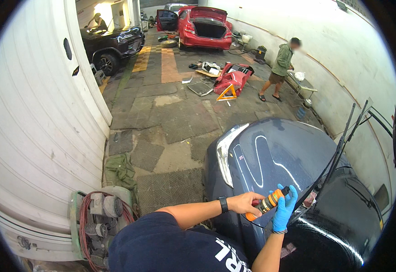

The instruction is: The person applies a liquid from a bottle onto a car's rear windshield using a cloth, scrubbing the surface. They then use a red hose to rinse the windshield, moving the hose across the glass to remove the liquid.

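My left hand (pixel 244 202), bare with a dark watch on the wrist, is closed around an orange bottle (pixel 267 205) with a dark label band and black cap. Something small and red shows beside its fingers, too hidden to name. My right hand (pixel 283 214) wears a blue glove. Its fingers are stretched up and apart behind and beside the bottle's cap end; whether they touch it I cannot tell. Both hands are above the dark blue car's hood (pixel 270 154), close to the windshield (pixel 338 222). A crumpled pinkish cloth (pixel 310 199) lies at the windshield's base.
Wiper arms (pixel 338 149) stand raised off the glass. An air compressor (pixel 100 222) with a red hose sits at left by the white wall panel (pixel 34 113). Ahead are a red car (pixel 205 29), loose red body parts (pixel 234 79), a warning triangle (pixel 227 93) and a person (pixel 282 63).
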Demonstrator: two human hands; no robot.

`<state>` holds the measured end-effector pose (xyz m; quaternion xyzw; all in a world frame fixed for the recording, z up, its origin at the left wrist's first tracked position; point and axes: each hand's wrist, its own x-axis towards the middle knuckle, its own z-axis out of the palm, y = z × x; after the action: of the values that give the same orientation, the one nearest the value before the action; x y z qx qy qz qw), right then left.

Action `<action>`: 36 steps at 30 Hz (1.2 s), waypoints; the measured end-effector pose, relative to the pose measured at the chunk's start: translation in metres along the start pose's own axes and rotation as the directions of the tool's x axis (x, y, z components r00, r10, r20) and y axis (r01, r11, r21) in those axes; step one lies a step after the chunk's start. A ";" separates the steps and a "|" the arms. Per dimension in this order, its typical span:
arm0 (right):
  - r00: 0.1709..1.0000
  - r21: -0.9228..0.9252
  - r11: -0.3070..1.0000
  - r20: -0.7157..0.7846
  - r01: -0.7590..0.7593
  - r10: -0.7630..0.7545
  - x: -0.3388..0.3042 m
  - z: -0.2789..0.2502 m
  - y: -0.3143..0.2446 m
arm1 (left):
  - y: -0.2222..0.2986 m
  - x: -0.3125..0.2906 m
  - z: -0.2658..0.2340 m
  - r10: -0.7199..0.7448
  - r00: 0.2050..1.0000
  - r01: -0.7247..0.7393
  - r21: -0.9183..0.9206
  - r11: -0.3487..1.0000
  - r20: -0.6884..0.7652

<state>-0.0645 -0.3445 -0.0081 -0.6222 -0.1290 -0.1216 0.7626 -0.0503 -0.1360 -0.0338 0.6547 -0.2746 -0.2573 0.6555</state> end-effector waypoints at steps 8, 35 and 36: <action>0.998 -0.045 0.997 -0.041 -0.056 0.054 0.002 -0.009 0.026 | -0.012 0.006 -0.015 -0.009 0.998 0.017 -0.118 0.993 0.066; 0.637 -0.632 0.759 -0.650 -0.153 -0.413 0.072 -0.241 -0.009 | -0.073 -0.099 -0.118 -0.133 0.876 0.216 0.130 0.968 -0.463; 0.594 -0.618 0.770 -0.684 -0.162 -0.424 0.079 -0.263 0.004 | -0.069 -0.100 -0.113 -0.130 0.881 0.215 0.140 0.967 -0.455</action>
<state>0.0229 -0.6034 -0.0352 -0.7037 0.2222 -0.4797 0.4747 -0.0421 0.0141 -0.1046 0.7761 -0.0820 -0.1326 0.6110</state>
